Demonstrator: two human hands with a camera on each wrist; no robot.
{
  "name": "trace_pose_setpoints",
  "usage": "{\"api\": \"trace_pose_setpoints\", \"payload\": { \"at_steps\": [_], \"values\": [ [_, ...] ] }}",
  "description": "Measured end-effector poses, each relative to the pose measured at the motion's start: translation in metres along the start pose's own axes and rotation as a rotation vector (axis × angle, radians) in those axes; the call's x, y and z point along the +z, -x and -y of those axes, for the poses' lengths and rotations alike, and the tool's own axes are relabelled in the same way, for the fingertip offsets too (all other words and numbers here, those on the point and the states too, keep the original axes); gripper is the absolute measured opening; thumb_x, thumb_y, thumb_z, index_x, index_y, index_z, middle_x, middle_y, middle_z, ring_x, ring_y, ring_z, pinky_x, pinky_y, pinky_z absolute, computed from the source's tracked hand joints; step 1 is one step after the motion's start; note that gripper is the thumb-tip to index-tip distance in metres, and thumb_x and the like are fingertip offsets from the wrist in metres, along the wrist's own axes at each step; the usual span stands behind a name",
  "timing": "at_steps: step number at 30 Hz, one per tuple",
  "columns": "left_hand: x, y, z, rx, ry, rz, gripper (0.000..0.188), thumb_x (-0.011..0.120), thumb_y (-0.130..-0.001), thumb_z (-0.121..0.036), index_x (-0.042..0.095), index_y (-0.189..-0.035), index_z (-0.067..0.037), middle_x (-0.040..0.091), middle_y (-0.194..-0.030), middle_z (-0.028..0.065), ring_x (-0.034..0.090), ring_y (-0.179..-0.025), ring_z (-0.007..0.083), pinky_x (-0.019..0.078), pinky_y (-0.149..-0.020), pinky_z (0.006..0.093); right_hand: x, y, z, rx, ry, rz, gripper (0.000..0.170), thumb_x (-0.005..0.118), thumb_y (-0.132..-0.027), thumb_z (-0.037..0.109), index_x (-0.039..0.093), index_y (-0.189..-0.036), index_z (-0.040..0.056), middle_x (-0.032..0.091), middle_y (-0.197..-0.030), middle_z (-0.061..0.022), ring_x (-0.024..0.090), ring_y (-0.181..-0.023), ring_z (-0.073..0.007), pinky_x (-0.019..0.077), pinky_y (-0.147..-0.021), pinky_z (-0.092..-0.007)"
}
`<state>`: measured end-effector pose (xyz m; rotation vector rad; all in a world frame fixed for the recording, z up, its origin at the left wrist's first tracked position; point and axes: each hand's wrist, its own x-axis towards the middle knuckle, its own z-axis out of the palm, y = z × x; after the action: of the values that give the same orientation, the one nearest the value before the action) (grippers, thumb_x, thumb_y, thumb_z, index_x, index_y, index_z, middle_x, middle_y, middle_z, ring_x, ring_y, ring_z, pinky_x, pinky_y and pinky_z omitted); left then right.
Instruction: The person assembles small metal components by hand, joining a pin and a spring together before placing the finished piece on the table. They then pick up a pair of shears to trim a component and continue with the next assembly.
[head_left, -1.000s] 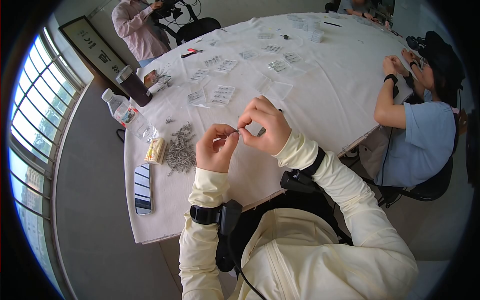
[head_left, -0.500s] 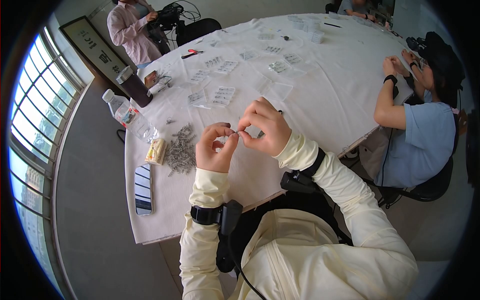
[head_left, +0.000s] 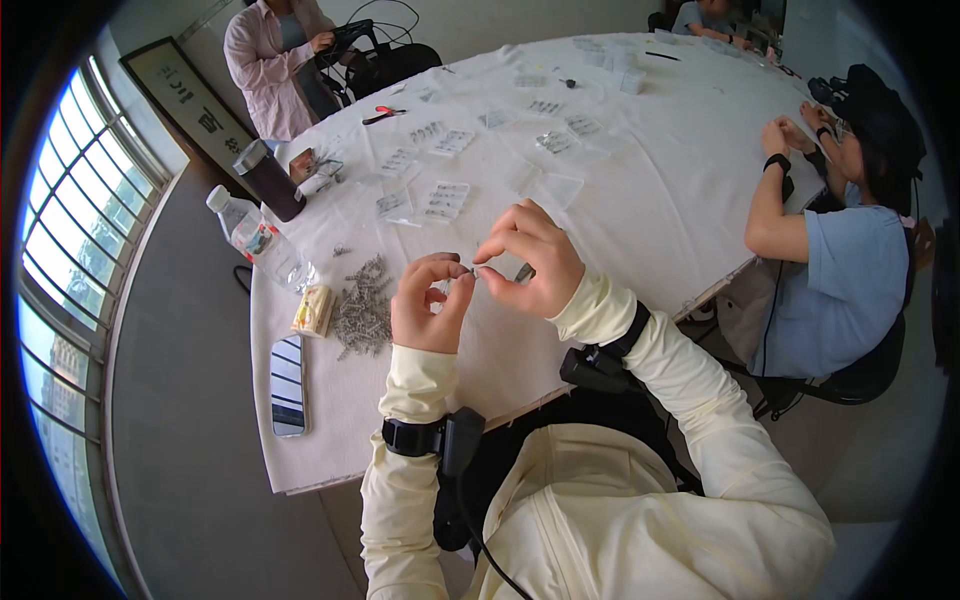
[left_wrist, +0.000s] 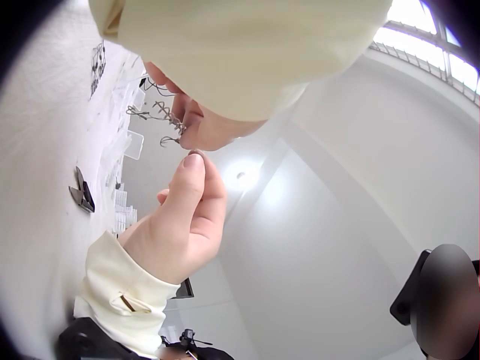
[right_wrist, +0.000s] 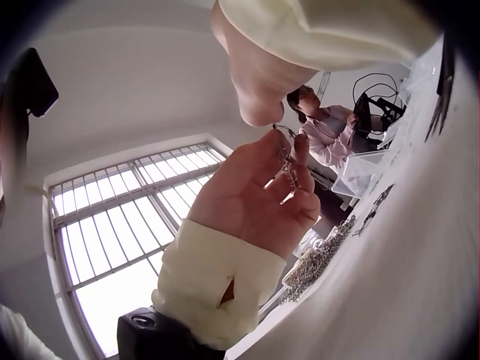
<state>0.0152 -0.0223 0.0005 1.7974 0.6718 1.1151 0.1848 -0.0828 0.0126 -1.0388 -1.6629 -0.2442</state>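
Both hands meet above the near part of the table, fingertips almost touching. My left hand [head_left: 428, 308] pinches wiry metal treble hooks [left_wrist: 161, 114] between thumb and fingers; their bent prongs stick out past the fingertips in the left wrist view. The right hand [head_left: 540, 262] comes in from the other side, its thumb and index fingertip closed on a tiny dark metal piece [left_wrist: 196, 153] mostly hidden by the fingers. A heap of similar small metal hooks [head_left: 363, 312] lies left of the left hand. Small dark snips [left_wrist: 82, 193] lie on the cloth near the right hand.
Clear compartment boxes [head_left: 446, 200] with small parts stand beyond the hands. Along the left edge are a phone [head_left: 288, 385], a tissue pack [head_left: 313, 310], a water bottle [head_left: 262, 240] and a dark flask [head_left: 270, 182]. Red-handled pliers [head_left: 384, 115] lie farther back. Other people are around the table.
The right index finger has lifted slightly from the thumb in the head view, and the fingertips of both hands have shifted a little. The person at the back has turned and moved.
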Motion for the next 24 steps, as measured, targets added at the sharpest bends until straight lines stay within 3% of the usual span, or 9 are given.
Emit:
{"api": "trace_pose_setpoints", "payload": {
  "at_steps": [2,5,6,8,15,17,24],
  "values": [
    [0.0,0.0,-0.004,0.017,-0.074,-0.018,0.012,0.068,-0.081,-0.013,0.067,-0.089,-0.004,0.065,-0.106,0.0086,0.062,-0.091,0.0168,0.046,-0.07,0.027,0.001,0.0,0.0,0.006,-0.002,0.012,0.016,0.071,-0.067,0.004,0.062,-0.077,0.0113,0.054,-0.081,0.0,0.052,-0.081,-0.0202,0.0418,-0.076,-0.0333],
    [0.001,0.0,-0.006,0.047,-0.126,-0.027,0.011,0.069,-0.08,-0.012,0.067,-0.088,-0.005,0.065,-0.107,0.0089,0.062,-0.092,0.0177,0.0461,-0.07,0.0279,0.0,-0.001,-0.002,-0.039,0.009,0.018,0.018,0.071,-0.065,0.0,0.064,-0.079,0.0081,0.054,-0.08,-0.0029,0.052,-0.078,-0.0215,0.0436,-0.069,-0.0321],
    [0.001,0.001,-0.005,0.046,-0.127,-0.028,0.011,0.069,-0.08,-0.012,0.067,-0.088,-0.005,0.065,-0.107,0.0089,0.062,-0.092,0.0177,0.0461,-0.07,0.0279,0.001,-0.001,-0.002,-0.039,0.008,0.019,0.018,0.071,-0.065,0.0,0.064,-0.079,0.0081,0.054,-0.08,-0.0029,0.052,-0.078,-0.0215,0.0436,-0.069,-0.0321],
    [0.001,0.001,-0.005,0.078,-0.154,-0.012,0.01,0.066,-0.082,-0.009,0.067,-0.09,-0.003,0.062,-0.109,0.0059,0.058,-0.09,0.0088,0.0417,-0.07,0.0213,0.001,0.0,-0.003,-0.032,0.021,0.037,0.018,0.07,-0.064,0.0,0.063,-0.078,0.008,0.054,-0.08,-0.0029,0.052,-0.078,-0.0215,0.0436,-0.069,-0.0323],
    [0.002,0.001,-0.008,0.061,-0.11,0.015,0.01,0.067,-0.081,-0.007,0.067,-0.09,-0.003,0.062,-0.109,0.0059,0.058,-0.092,0.0091,0.0421,-0.07,0.0214,0.004,0.001,-0.004,-0.012,0.027,0.02,0.015,0.069,-0.066,0.005,0.059,-0.075,0.0104,0.051,-0.08,-0.0001,0.052,-0.081,-0.0207,0.0413,-0.075,-0.0334],
    [0.003,0.0,-0.006,0.028,-0.046,-0.01,0.011,0.07,-0.079,-0.013,0.068,-0.086,-0.006,0.066,-0.106,0.0069,0.062,-0.09,0.015,0.0453,-0.071,0.0265,0.004,0.001,-0.004,-0.015,0.016,0.013,0.015,0.069,-0.066,0.005,0.059,-0.076,0.0104,0.051,-0.08,-0.0002,0.052,-0.081,-0.0207,0.0414,-0.074,-0.0336],
    [0.003,0.0,0.002,-0.005,0.036,0.007,0.011,0.069,-0.08,-0.012,0.068,-0.088,-0.004,0.066,-0.105,0.0062,0.061,-0.091,0.0128,0.0451,-0.07,0.025,0.002,0.0,-0.002,-0.051,0.026,0.014,0.016,0.069,-0.066,0.003,0.059,-0.076,0.0108,0.052,-0.081,-0.0003,0.052,-0.081,-0.0208,0.0415,-0.074,-0.0339]
  ]
}}
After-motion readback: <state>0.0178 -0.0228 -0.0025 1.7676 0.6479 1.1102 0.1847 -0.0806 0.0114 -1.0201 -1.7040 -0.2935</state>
